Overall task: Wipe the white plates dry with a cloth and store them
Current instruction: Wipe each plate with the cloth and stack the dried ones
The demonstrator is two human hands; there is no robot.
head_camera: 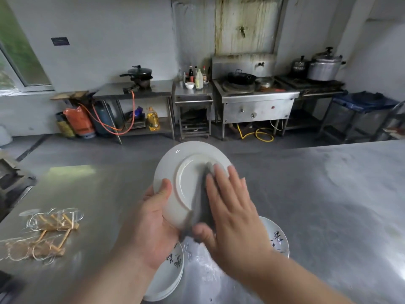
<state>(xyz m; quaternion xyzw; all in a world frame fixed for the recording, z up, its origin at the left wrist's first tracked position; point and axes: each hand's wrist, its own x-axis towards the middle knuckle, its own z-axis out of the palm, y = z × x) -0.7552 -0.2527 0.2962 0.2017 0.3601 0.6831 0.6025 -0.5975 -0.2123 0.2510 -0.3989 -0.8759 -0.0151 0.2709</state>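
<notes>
Wiping is in hand; storing is not yet begun. The person is holding one white plate (175,185) tilted up above the near middle of the steel table (328,194), underside facing them.

The left hand (149,224) is gripping the plate at its near-left rim. Its thumb is curling over the edge and its fingers are hidden behind. The right hand (232,211) is lying flat with fingers straight, pressing a grey cloth (200,207) against the right half of the underside. The cloth is running from the foot ring down past the near rim, where the thumb is touching its lower end. Whether the thumb is pinching it cannot be told.

The plate is thus sitting between the two hands, the left supporting from the near left and the right covering it from the right. Directly below them, a stack (166,279) of plates is resting on the table at near left. A marked plate (277,238) is lying just right of the right wrist. A wood-and-wire rack (50,229) is lying further left, well apart.

In my judgement the left part of the underside is awaiting the cloth. The next move is calling for a sweep across it while the left grip is holding firm, since a wet rim is liable to slip. Which pile is taking dried plates cannot be told.
</notes>
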